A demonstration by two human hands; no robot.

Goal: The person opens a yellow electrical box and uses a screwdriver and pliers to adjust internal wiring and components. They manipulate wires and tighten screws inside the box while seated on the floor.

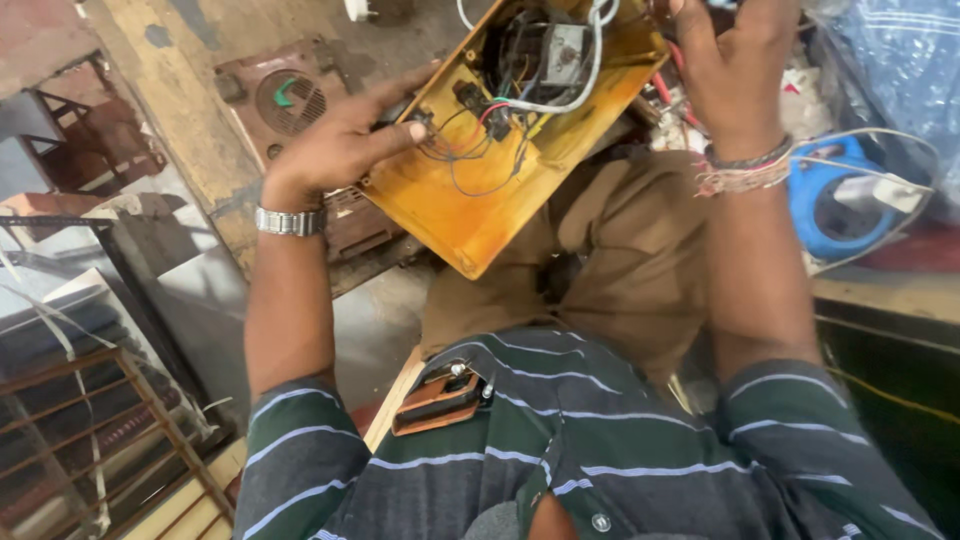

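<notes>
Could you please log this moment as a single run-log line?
left hand: on wires in yellow box | right hand: at box's far edge, grip unclear | box: open, on lap

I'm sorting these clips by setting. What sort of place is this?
Probably a small electrical repair workshop. The left hand rests on an open yellow metal casing full of loose wires, a worn brown appliance panel with a round grille lies behind it, and a blue cable reel sits nearby.
</notes>
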